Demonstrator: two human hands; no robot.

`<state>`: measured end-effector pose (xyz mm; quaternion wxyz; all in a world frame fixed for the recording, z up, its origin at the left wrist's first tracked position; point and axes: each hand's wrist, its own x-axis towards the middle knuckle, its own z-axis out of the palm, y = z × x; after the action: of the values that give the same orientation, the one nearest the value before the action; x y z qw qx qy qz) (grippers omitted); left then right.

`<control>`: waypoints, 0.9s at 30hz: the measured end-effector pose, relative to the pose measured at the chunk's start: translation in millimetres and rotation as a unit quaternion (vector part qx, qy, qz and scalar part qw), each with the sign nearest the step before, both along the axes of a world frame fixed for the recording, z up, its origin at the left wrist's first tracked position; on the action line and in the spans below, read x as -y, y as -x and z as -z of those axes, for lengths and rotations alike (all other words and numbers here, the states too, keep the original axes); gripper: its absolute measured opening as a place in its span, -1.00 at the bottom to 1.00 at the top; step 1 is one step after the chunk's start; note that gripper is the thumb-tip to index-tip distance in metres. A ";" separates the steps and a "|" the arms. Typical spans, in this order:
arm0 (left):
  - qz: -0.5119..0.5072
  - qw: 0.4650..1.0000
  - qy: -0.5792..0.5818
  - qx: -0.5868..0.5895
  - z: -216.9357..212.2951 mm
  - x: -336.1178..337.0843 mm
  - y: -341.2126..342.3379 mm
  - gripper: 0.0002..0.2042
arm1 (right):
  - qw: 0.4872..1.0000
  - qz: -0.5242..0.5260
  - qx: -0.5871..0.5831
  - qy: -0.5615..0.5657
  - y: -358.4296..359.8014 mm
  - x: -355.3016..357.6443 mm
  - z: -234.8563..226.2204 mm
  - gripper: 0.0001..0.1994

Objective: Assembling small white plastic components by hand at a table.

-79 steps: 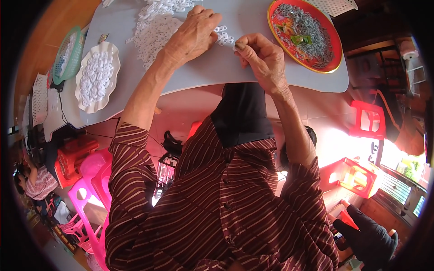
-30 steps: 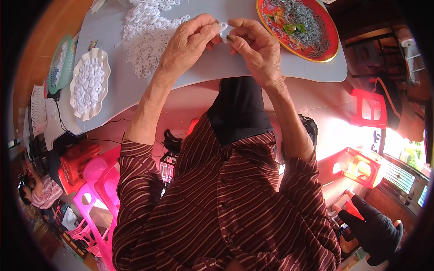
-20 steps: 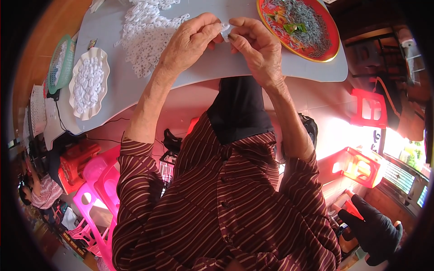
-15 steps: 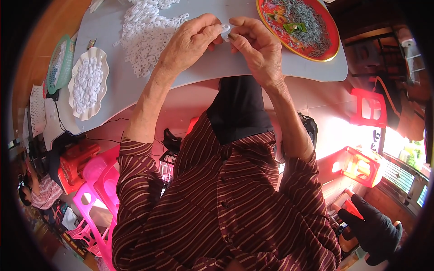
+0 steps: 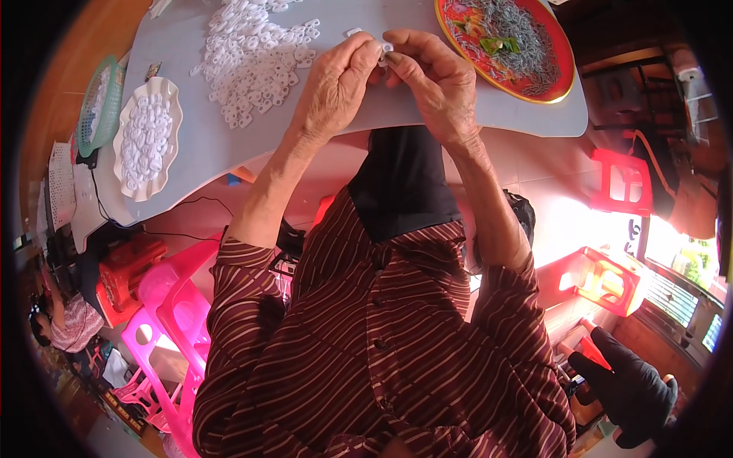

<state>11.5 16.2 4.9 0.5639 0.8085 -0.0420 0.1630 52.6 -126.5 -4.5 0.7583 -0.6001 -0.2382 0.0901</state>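
My left hand (image 5: 336, 88) and my right hand (image 5: 439, 80) meet above the near edge of the grey table. Between their pinched fingertips is a small white plastic clip (image 5: 387, 48), partly covered by thumbs and fingers. Whether a nail is also in the fingers, I cannot tell. Just beyond my left hand lies another white piece (image 5: 353, 32). To the left spreads a loose pile of white clips (image 5: 248, 72). Right of my right hand, a round red tray (image 5: 563, 69) with a yellow rim holds many thin grey nails (image 5: 527, 46) and a green item (image 5: 500, 46).
At the table's left stand a wavy-edged white dish (image 5: 177, 122) of white pieces and a green basket (image 5: 114, 99). Pink plastic chairs (image 5: 187, 305) are at my lower left, red stools (image 5: 622, 179) at right. Another person (image 5: 76, 320) is at far left.
My left hand and forearm have shifted right, closer to my right hand. The clip now sits between both hands' fingertips. A white piece on the table beyond my left hand has come into view.
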 end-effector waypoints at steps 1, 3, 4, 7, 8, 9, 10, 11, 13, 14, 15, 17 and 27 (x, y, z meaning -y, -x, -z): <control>-0.005 1.000 0.015 -0.010 0.0 -0.4 -0.3 -0.72 | 1.000 -0.002 0.004 0.007 -0.1 -0.3 -0.1 -0.78; -0.010 0.999 0.030 -0.020 0.6 -3.0 -1.8 -0.73 | 1.000 -0.020 0.001 -0.008 0.6 -1.0 0.1 -0.77; 0.006 0.999 0.032 -0.029 1.5 -6.2 -3.0 -0.73 | 0.999 -0.037 -0.002 -0.022 1.0 -1.0 0.7 -0.75; 0.016 0.999 0.017 -0.023 4.2 -8.0 -4.0 -0.73 | 0.999 -0.006 0.031 0.037 -0.1 -5.1 10.8 -0.71; 0.010 1.000 0.001 -0.009 4.9 -7.8 -3.8 -0.73 | 0.999 -0.006 0.031 0.037 -0.3 -4.6 12.3 -0.71; 0.010 1.000 0.001 -0.009 5.4 -7.1 -3.5 -0.73 | 0.998 -0.003 0.043 0.046 -0.2 -4.4 12.4 -0.70; 0.014 1.000 0.012 -0.011 5.6 -6.1 -3.1 -0.73 | 0.997 0.001 0.056 0.054 -0.2 -4.3 12.5 -0.70; 0.017 1.000 0.024 -0.012 6.0 -5.4 -2.7 -0.73 | 0.997 0.001 0.056 0.054 0.1 -4.8 12.7 -0.70; 0.020 1.000 0.020 -0.011 7.1 -5.5 -2.5 -0.73 | 0.998 0.000 0.052 0.033 0.3 -6.1 13.0 -0.75; 0.022 1.000 0.017 -0.009 7.7 -5.8 -2.3 -0.73 | 0.998 0.001 0.053 0.033 0.2 -5.3 13.2 -0.75; 0.022 1.000 0.017 -0.009 8.6 -6.7 -2.2 -0.73 | 0.995 0.013 0.077 0.060 0.1 -4.4 13.4 -0.78; 0.021 0.999 -0.028 -0.021 9.6 -8.2 -2.0 -0.67 | 0.991 0.026 0.101 0.087 1.3 -3.8 11.6 -0.81; 0.057 0.997 0.033 -0.026 6.6 -7.3 0.2 -0.71 | 0.981 0.032 0.140 0.129 9.7 0.6 -3.5 -0.87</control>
<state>11.4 23.4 -1.7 0.5999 0.7895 -0.0675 0.1107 42.9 -127.1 -0.9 0.6360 -0.7070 -0.3092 0.0102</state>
